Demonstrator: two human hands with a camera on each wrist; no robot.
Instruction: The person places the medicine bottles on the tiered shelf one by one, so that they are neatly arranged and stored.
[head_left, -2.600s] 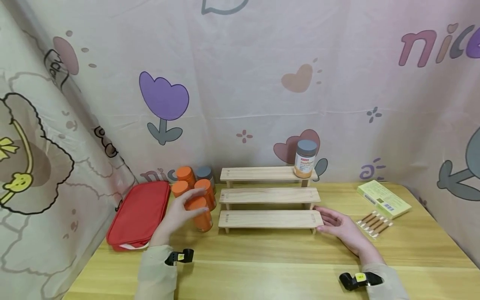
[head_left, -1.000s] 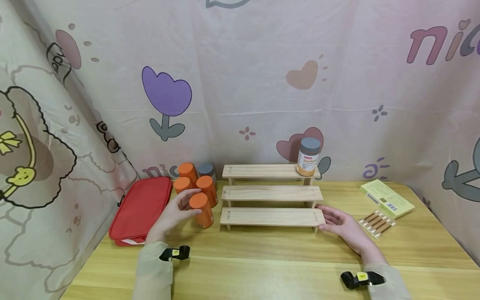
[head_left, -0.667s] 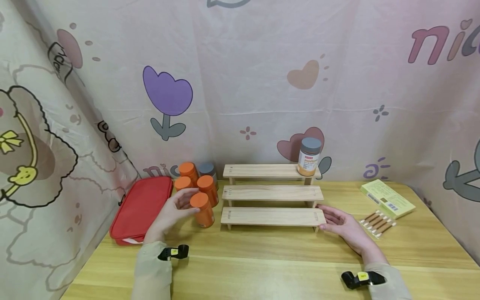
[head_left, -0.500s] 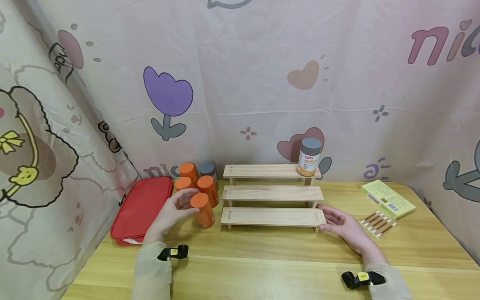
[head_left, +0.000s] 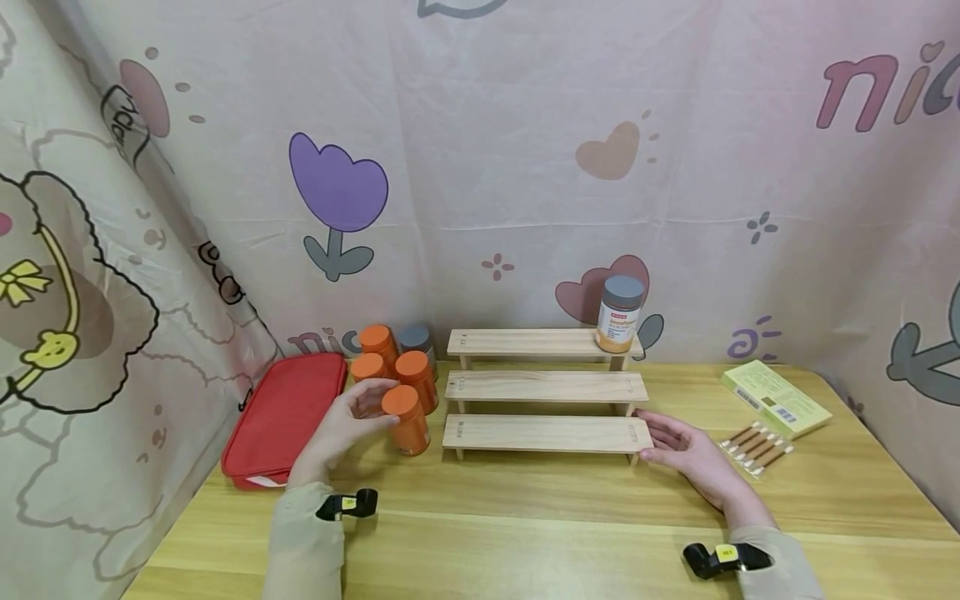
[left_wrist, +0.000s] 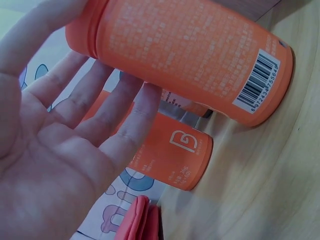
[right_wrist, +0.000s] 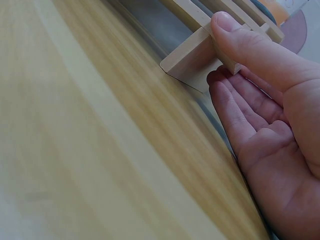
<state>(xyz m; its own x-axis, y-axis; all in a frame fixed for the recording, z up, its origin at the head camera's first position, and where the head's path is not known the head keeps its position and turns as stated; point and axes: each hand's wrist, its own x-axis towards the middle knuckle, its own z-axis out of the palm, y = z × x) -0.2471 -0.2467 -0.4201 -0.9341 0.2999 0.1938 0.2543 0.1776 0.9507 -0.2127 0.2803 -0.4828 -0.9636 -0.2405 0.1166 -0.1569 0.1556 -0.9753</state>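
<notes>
In the head view my left hand [head_left: 341, 437] holds an upright orange bottle [head_left: 411, 432] on the table, thumb in front and fingers behind, just under its cap. The left wrist view shows those fingers [left_wrist: 122, 112] reaching behind the same bottle [left_wrist: 190, 50], with a gap between it and the palm. My right hand [head_left: 693, 458] grips the right end of the lowest step of a three-step wooden display stand [head_left: 547, 433]. Its thumb [right_wrist: 227, 25] lies against the step's end in the right wrist view. A grey-capped jar [head_left: 618, 321] stands at the right of the top step.
Behind the held bottle stand three orange bottles [head_left: 417, 379] and a grey-capped container [head_left: 416, 337]. A red zip pouch [head_left: 288, 417] lies at the left. A green box [head_left: 776, 398] and cotton swabs [head_left: 756, 447] lie right of the stand. A printed curtain [head_left: 480, 167] closes off the back.
Since the oldest frame, my left hand has drawn back slightly to the left around the bottle, uncovering more of the cap. My right hand keeps its place at the stand. The camera has shifted slightly.
</notes>
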